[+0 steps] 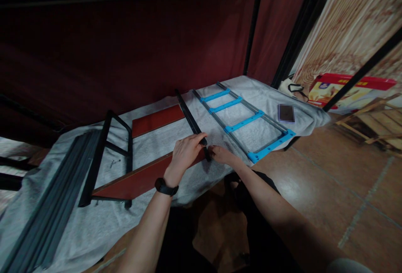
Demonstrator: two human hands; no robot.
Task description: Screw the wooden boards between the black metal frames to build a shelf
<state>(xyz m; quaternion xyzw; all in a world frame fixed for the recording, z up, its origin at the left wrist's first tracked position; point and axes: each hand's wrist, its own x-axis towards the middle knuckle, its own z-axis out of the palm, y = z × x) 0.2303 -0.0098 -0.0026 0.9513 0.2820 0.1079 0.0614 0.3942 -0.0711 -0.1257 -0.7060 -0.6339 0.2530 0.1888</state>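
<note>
My left hand (186,152) is closed round the near end of a black metal frame (189,116), thumb on top. My right hand (219,155) is beside that end, its fingers curled together against the frame; whatever they pinch is hidden. A long reddish-brown board (135,179) stands on edge, running from under my left hand to a second black metal frame (103,149) at the left. Further back, a shorter reddish-brown board (155,121) lies between the two frames. Several small screws (114,163) lie inside the left frame.
Grey cloth (188,185) covers the work surface. Grey tubes (59,202) lie at the left; a grey rack with blue crosspieces (246,121) lies to the right. Behind rises a dark red panel (141,47). A wooden stool (373,122) and red-yellow box (339,91) are at the right.
</note>
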